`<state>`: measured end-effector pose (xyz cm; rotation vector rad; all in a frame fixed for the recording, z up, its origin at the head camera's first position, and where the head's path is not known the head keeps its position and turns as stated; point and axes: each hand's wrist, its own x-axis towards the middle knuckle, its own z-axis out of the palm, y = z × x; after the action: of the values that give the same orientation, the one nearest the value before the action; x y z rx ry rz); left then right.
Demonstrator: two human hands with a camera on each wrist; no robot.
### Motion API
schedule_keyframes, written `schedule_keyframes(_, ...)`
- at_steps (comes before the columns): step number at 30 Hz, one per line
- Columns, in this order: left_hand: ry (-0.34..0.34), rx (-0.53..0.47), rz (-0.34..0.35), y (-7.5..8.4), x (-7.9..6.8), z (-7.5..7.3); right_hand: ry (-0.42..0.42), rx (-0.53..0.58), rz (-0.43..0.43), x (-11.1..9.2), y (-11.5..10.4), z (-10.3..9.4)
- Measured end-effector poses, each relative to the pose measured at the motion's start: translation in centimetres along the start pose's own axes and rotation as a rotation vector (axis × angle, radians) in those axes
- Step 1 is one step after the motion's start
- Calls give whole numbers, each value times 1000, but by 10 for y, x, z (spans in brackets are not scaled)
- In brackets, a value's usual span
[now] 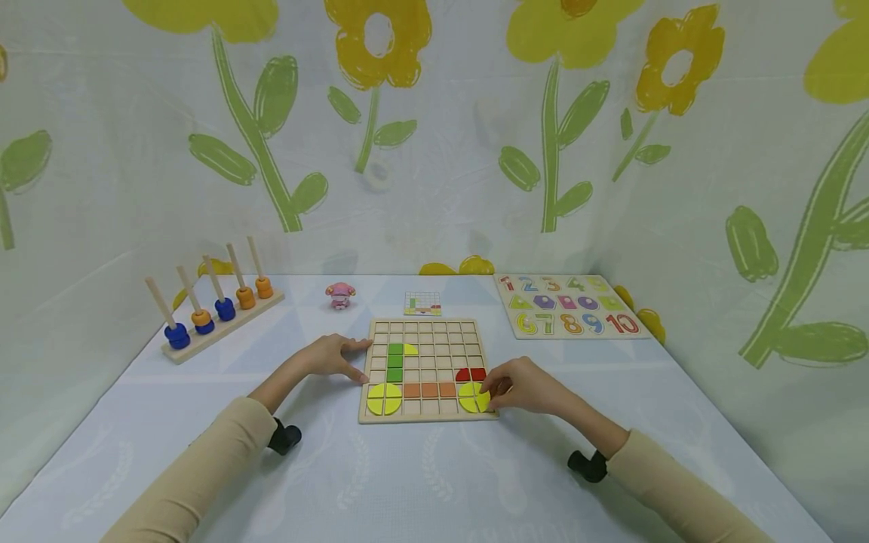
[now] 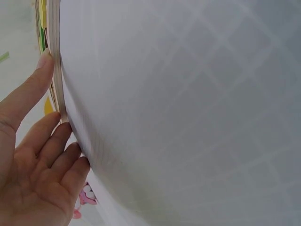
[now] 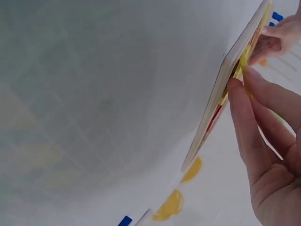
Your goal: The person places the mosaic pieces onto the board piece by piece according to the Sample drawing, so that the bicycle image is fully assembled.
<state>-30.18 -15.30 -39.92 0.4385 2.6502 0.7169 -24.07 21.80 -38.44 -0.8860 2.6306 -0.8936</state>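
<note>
A wooden grid board (image 1: 424, 421) lies flat on the table, with coloured pieces in its cells. At its left edge my left hand (image 1: 330, 356) touches the rim with thumb and fingertips, the fingers mostly straight. My right hand (image 1: 519, 386) is over the lower right corner, pinching a yellow quarter-circle piece (image 3: 243, 61) between thumb and fingers. Beneath those fingertips, more yellow pieces (image 1: 470, 397) form most of a circle. Another yellow circle (image 1: 384, 399) fills the lower left corner. Green squares (image 1: 395, 362), orange squares (image 1: 430, 390) and red pieces (image 1: 471, 374) sit in between.
Behind the board lies a small pattern card (image 1: 422, 302), with a pink figurine (image 1: 340, 295) to its left. A wooden peg stacker (image 1: 224, 332) with blue and orange beads stands at the left. A number and shape puzzle (image 1: 573, 305) occupies the back right.
</note>
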Motion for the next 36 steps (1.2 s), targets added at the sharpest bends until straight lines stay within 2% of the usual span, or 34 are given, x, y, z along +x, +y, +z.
schedule_keyframes(8, 0, -1, 7, 1, -1, -1, 6, -73, -5, 0, -4, 1)
schedule_keyframes(24, 7, -1, 18, 2, -4, -2, 23, -128, -6, 2, -6, 3)
schedule_keyframes(31, 6, 5, 21, 4, -5, -1, 103, -232, -14, -6, -5, -10)
schedule_keyframes(36, 6, -1, 4, 4, -4, -2, 152, -226, 0, -14, 1, -27)
